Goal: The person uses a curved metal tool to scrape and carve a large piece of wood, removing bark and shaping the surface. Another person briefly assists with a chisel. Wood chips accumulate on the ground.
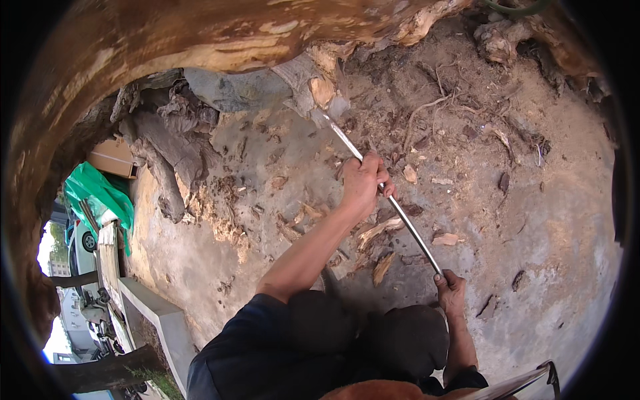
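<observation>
Left hand (363,183): clenched around the middle of the metal bar (393,207).
Right hand (451,293): clenched on the bar's lower end.
Bar tip: set against the tree trunk (200,40) base.
Risk: tip may skid off bark; knuckles may strike wood.
Ground (533,220): bare dirt, wood chips (383,267), roots (427,107).
Surroundings: outdoors, green tarp (100,193) at left.

1 head-worn fisheye view, looking steeply down from above the person's own arms, close over bare ground (533,220), tree trunk (167,40) arching across the top rim, street and parked car (85,239) small at the left edge
</observation>
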Demonstrator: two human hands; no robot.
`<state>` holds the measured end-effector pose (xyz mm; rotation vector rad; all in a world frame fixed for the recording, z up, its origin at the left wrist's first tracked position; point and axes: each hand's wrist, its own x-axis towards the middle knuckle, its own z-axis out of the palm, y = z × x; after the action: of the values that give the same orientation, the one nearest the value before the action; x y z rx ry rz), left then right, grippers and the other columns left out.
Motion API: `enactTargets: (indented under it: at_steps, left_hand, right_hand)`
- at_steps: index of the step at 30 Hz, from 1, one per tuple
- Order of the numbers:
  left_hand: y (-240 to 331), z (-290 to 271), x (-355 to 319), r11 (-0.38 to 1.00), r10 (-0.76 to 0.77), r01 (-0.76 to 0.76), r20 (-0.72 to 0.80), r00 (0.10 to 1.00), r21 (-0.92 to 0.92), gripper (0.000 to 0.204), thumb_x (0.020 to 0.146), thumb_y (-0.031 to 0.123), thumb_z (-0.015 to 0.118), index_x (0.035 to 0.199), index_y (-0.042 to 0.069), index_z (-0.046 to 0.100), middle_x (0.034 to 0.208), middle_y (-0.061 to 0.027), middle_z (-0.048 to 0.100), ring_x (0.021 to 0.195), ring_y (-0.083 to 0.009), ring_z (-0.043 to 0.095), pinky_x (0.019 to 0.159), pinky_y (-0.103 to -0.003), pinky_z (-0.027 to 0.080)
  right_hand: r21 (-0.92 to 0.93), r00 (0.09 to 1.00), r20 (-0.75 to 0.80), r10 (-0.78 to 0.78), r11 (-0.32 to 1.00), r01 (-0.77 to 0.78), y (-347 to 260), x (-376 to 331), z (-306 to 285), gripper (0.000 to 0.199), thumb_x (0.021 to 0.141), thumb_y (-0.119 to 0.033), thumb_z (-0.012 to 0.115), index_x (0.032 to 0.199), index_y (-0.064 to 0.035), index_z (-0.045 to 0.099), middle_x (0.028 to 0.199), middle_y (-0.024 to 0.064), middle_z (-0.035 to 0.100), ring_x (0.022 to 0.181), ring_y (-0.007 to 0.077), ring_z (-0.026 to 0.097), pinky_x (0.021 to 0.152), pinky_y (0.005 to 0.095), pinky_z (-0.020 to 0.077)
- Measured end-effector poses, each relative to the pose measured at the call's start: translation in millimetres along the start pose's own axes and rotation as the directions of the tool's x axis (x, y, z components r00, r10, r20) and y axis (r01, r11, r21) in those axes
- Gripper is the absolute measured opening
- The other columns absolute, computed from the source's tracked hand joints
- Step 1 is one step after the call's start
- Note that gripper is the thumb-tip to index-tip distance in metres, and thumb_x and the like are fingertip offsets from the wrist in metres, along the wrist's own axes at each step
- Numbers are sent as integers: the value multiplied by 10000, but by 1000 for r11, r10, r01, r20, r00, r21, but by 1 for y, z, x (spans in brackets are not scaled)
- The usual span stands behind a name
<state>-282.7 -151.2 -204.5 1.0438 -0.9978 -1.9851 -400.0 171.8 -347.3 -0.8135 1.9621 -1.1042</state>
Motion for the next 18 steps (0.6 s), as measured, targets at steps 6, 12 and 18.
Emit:
enactTargets:
  at_steps: [6, 12, 18]
  left_hand:
    - [8, 15, 20, 966, 127, -114, 42, 991, -233, 154, 974, 143, 481, 864, 36, 467, 581, -15, 362, 465, -217, 436, 531, -516, 502]
    - [18, -4, 5, 987, 97, -96, 2, 995, -129, 220, 1027, 195, 488, 875, 37, 474, 595, -22, 392, 485, -227, 465, 571, -513, 519]
    - [-10, -26, -18, 997, 44, -48, 73, 996, 61, 250, 1045, 223, 488, 884, 31, 483, 662, -41, 495, 526, -219, 582, 529, -401, 540]
  right_hand:
    - [-231, 958, -127, -256, 947, 222, -53, 51, -59, 244, 871, -239, 736, 902, -1, 691, 619, 169, 575, 549, 287, 568, 550, 381, 441]
    - [-163, 988, -23, -155, 975, 149, -49, 38, -34, 225, 866, -208, 741, 864, 5, 667, 597, 145, 517, 530, 209, 475, 531, 358, 405]
    - [108, 985, 128, 114, 986, -128, -16, -18, 4, 346, 929, -274, 711, 755, -1, 590, 598, -38, 419, 620, 71, 369, 524, 309, 324]
